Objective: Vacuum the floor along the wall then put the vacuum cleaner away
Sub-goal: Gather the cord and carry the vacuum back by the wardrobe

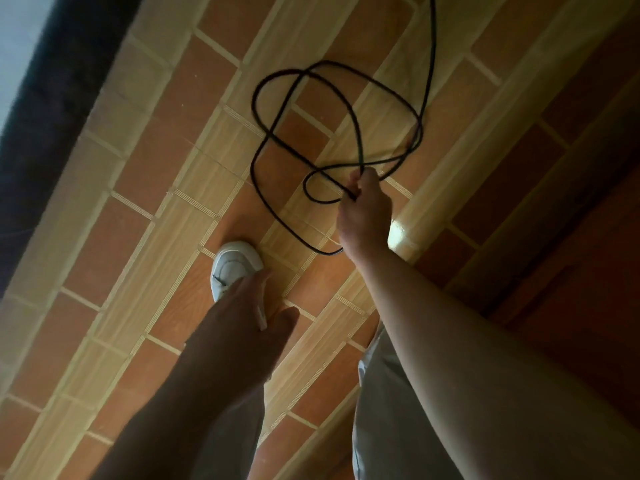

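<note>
Several loops of black cord (325, 63) sprawl across the tiled floor (138, 188) ahead of you, one strand running off the top. Your right hand (363, 213) pinches strands of it; your left hand (242, 317) hangs relaxed, fingers straight, above your white shoe (232, 265). A dark strip (52, 98) borders the floor at left.

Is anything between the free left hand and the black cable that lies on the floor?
Nothing visible. The left hand hangs open over the white shoe; only bare tiled floor lies between it and the cable loops. The right hand grips the cable.
</note>
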Available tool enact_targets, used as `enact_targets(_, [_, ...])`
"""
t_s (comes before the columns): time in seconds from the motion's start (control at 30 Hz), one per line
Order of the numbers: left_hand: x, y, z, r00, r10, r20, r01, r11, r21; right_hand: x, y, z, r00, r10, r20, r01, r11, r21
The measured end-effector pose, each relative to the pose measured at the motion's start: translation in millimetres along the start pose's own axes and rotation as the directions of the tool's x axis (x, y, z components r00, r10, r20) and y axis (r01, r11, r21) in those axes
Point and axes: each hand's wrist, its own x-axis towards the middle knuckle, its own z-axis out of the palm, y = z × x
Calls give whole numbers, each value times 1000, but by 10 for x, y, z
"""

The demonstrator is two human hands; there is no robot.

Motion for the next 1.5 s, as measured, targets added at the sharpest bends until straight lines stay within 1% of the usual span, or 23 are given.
enact_targets(0.07, [26, -9, -79, 996, 18, -83, -22, 999, -43, 77, -164, 167, 994, -48, 103, 55, 996, -66])
enact_targets(0.13, [50, -43, -185, 985, 34, -171, -50, 995, -88, 143, -293, 387, 980, -33, 196, 59, 990, -129])
enact_targets(0.2, [77, -95, -288, 971, 55, -234, -80, 992, -99, 181, -367, 631, 968, -6, 251, 61, 976, -210])
enact_targets(0.33, [132, -223, -393, 958, 95, -271, -128, 986, -106, 226, -381, 1078, 957, 60, 284, 38, 943, -330])
enact_targets(0.43, [179, -318, -444, 951, 110, -290, -155, 978, -137, 200, -388, 1341, 953, 77, 293, 37, 930, -366])
enact_targets(0.53, [224, -401, -512, 946, 92, -312, -147, 977, -157, 105, -420, 1578, 949, 85, 304, 36, 927, -373])
enact_targets(0.6, [245, -441, -550, 945, 84, -316, -139, 978, -155, 15, -461, 1719, 945, 70, 320, 70, 911, -406])
enact_targets(0.67, [259, -473, -571, 942, 86, -324, -141, 979, -149, -78, -511, 1833, 944, 39, 328, 125, 877, -464])
enact_targets(0.8, [263, -510, -588, 942, 79, -326, -136, 978, -156, -175, -540, 1972, 922, -29, 386, 271, 761, -589])
enact_targets(0.97, [292, -525, -597, 939, 83, -335, -139, 979, -149, -209, -469, 2035, 903, -31, 429, 354, 621, -700])
enact_targets(1.03, [300, -535, -605, 937, 89, -338, -145, 979, -146, -228, -454, 2052, 884, -34, 466, 391, 600, -698])
enact_targets(1.07, [305, -547, -612, 935, 95, -342, -151, 978, -140, -238, -443, 2054, 868, -40, 495, 412, 614, -674])
enact_targets(1.13, [313, -591, -628, 933, 97, -347, -153, 979, -138, -283, -427, 2010, 848, -53, 527, 417, 680, -603])
enact_targets(1.27, [280, -599, -650, 950, 53, -307, -112, 978, -178, -388, -444, 1569, 901, -46, 431, 282, 818, -501])
enact_targets(1.33, [268, -530, -607, 959, 38, -281, -93, 978, -186, -401, -377, 1200, 911, -51, 409, 270, 823, -499])
enact_targets(1.4, [275, -445, -526, 957, 53, -284, -97, 985, -142, -382, -250, 785, 919, -71, 388, 283, 805, -522])
enact_targets(1.5, [294, -239, -435, 951, 87, -297, -118, 989, -86, -348, -126, 163, 933, -45, 357, 245, 806, -539])
